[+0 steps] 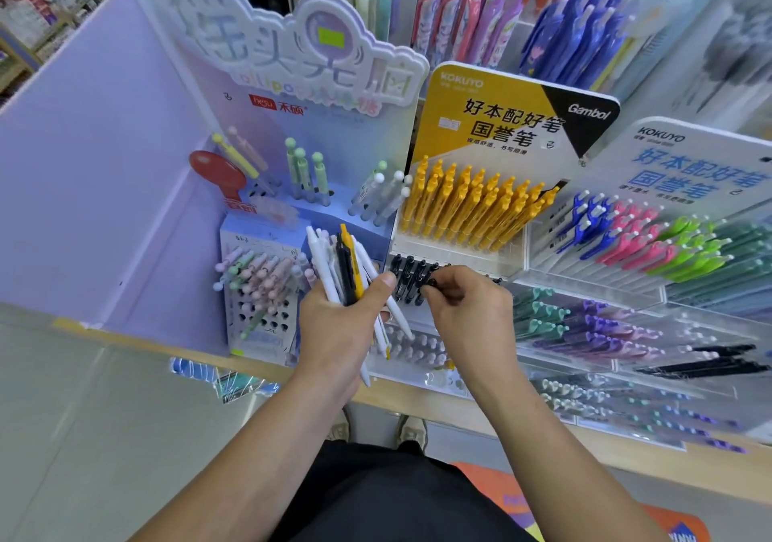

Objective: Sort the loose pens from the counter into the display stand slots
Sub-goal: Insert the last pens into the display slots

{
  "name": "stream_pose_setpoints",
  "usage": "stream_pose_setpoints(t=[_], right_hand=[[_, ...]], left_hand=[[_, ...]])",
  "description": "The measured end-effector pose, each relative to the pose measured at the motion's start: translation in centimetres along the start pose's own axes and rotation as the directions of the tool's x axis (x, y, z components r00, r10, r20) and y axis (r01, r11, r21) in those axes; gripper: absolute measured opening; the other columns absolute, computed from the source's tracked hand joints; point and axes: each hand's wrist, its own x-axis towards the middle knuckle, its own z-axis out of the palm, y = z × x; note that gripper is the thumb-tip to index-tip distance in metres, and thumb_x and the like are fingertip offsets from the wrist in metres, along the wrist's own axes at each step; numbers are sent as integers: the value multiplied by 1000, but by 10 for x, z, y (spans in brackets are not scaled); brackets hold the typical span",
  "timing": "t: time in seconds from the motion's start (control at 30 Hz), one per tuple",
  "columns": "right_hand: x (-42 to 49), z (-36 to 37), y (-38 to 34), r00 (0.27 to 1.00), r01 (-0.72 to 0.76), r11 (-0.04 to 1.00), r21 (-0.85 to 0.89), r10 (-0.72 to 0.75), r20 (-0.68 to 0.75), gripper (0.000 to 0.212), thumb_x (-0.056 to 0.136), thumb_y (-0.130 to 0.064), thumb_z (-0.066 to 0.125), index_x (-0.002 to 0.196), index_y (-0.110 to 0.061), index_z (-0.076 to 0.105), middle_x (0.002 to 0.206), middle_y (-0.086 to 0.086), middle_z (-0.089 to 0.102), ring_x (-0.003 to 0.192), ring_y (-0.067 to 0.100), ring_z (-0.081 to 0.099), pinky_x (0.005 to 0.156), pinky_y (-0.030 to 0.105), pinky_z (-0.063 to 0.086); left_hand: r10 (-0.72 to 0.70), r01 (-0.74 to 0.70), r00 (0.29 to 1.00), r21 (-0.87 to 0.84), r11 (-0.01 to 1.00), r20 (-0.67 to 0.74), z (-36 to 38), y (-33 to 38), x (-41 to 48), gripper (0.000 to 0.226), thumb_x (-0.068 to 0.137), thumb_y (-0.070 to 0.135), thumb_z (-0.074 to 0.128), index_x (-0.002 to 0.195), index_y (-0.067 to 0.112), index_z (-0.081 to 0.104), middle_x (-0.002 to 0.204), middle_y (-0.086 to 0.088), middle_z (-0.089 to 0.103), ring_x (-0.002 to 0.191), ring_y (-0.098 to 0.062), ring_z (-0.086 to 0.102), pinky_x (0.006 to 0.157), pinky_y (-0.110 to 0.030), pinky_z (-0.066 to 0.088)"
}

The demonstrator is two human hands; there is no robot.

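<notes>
At frame centre the left hand (pixel 338 324) grips a bundle of pens (pixel 321 261), white, black and yellow. Just right, the right hand (pixel 468 307) pinches a black pen (pixel 428 288) in the front row of the display stand (pixel 480 257).

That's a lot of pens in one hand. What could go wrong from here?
The left hand grips a fanned bundle of pens; those sticking out below could slip and fall. The right hand pinches a black pen in a tightly packed black row, so neighbours might get knocked askew.
</notes>
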Motion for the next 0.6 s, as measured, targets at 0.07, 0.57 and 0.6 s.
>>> stream_pose_setpoints(t=[0.07,0.57,0.6], right_hand=[[1,1,1,999,37,999,-36,-38,-3,11,87,-14,80,96,-10,76,83,3,76,78,24,70,75,45,58],[-2,-69,-19,950,-176,914,366,60,307,20,89,-27,80,109,-24,77,88,-5,75,66,16,66,57,28,52],[-2,-71,-17,945,-214,899,381,92,313,15,87,-24,82,102,-22,78,83,-3,74,64,15,64,56,29,51]], left_hand=[[-3,3,1000,18,1000,5,1,-1,-1,25,87,24,86,97,3,74,64,3,70,61,-18,72,53,-28,53],[37,-103,884,117,988,466,26,7,-22,18,89,13,83,106,18,81,99,-3,82,96,-18,79,81,-32,62],[56,-129,871,118,985,488,29,6,-25,20,88,11,83,106,18,81,99,-2,82,96,-17,79,80,-30,62]])
